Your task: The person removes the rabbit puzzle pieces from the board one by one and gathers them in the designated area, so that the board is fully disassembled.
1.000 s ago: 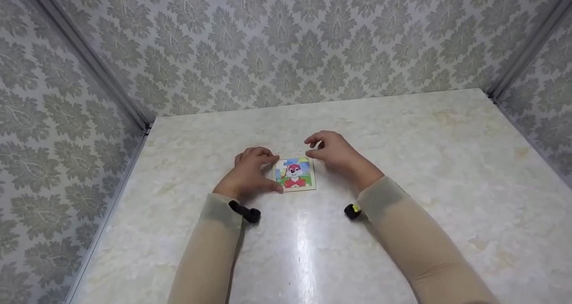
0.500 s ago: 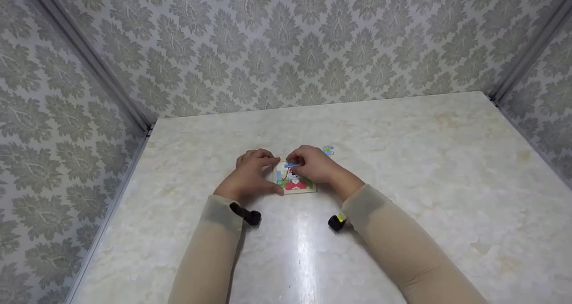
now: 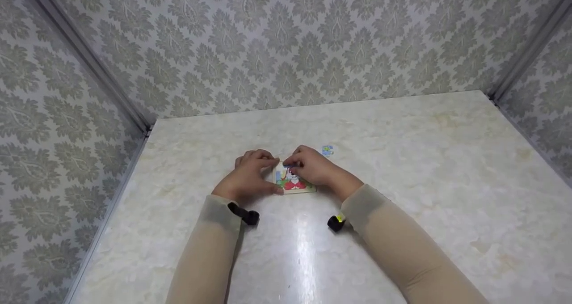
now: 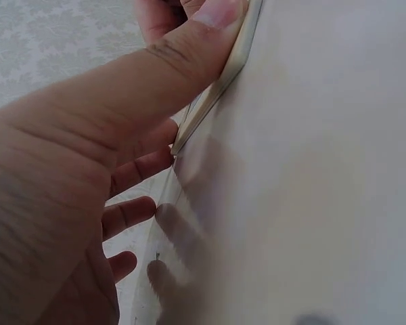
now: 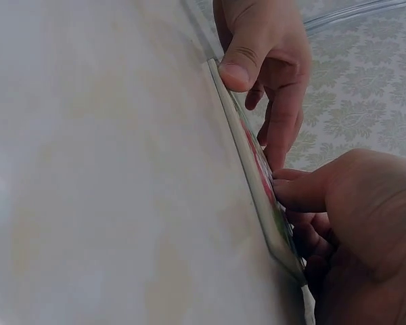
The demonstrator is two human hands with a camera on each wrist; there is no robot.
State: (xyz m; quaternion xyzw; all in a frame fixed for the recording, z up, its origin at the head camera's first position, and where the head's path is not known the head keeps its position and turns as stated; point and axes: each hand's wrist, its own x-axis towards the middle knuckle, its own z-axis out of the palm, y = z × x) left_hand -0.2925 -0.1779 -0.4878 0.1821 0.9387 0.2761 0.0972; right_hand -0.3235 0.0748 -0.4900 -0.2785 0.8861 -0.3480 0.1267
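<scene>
A small square jigsaw puzzle (image 3: 295,185) with a pale wooden border and a cartoon animal in red lies on the table in the head view. My left hand (image 3: 250,175) grips its left side, thumb at the near edge and index finger at the far edge. Over its upper part my right hand (image 3: 313,166) pinches a blue puzzle piece (image 3: 288,165), mostly covered by the fingers. The right wrist view shows the right thumb (image 5: 304,191) close on the picture face. A loose blue and yellow puzzle piece (image 3: 327,150) lies beyond the right hand.
The pale marbled table (image 3: 402,143) reaches back to a patterned wall (image 3: 286,44), with side panels left and right. Each sleeve cuff carries a black wrist camera, the left camera (image 3: 251,217) and the right camera (image 3: 336,223).
My right hand has moved left from the puzzle's upper right corner onto its upper part, uncovering the loose piece behind it. The left hand keeps its grip.
</scene>
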